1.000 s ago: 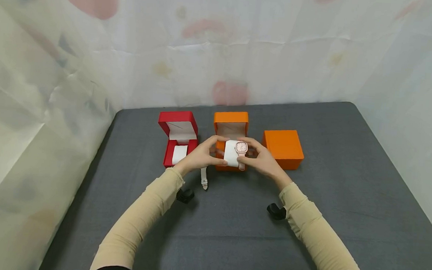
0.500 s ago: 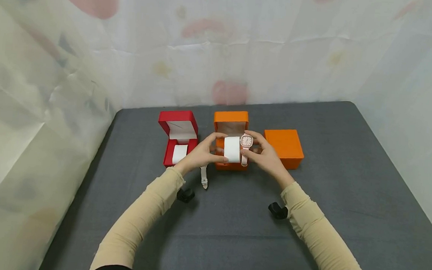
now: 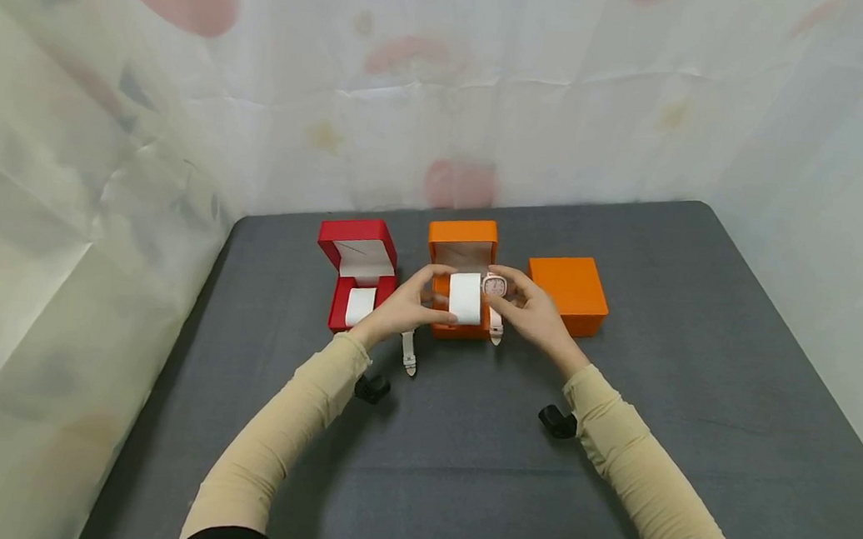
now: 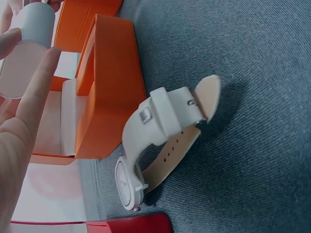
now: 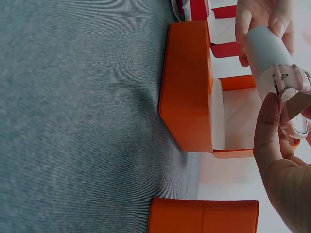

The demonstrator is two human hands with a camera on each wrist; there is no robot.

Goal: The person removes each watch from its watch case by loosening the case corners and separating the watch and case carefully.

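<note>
Head view: I see a dark grey table point(image 3: 697, 338) walled by pale patterned sheeting point(image 3: 488, 98), both hands raised above the table's middle.
My left hand point(image 3: 399, 309) curls its fingers point(image 5: 252, 19) round a white cushion point(image 3: 465, 298); my right hand point(image 3: 529, 314) pinches a pink watch point(image 3: 494, 287) at the cushion's right end, just over the open orange box point(image 3: 463, 251). Toward the far edge sit an open red box point(image 3: 356, 268) and a closed orange box point(image 3: 568, 292); a white watch point(image 4: 160, 141) lies between the open boxes.
</note>
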